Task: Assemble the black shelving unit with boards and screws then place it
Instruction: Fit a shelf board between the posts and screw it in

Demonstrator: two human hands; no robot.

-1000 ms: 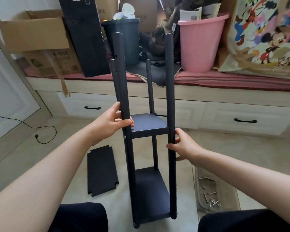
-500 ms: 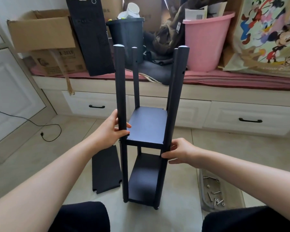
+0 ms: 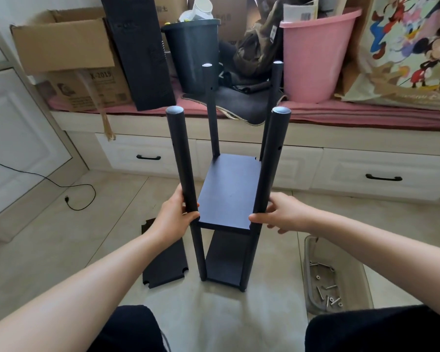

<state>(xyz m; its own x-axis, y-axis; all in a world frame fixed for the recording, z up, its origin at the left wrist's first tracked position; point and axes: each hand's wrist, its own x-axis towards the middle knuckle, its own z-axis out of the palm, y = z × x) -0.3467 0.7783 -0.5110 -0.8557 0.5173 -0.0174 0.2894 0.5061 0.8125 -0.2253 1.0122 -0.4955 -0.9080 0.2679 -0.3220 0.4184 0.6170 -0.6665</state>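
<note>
Tall black four-post shelving unit (image 3: 228, 196) is stood upright on the tiled floor (image 3: 112, 212), its near posts gripped by left hand (image 3: 174, 215) and right hand (image 3: 282, 214). Best steadied level before the loose black board (image 3: 165, 262) is fitted.

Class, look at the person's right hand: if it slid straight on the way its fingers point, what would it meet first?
The right hand points leftward, so its fingers would probably first press the near right post, then the middle board.
</note>
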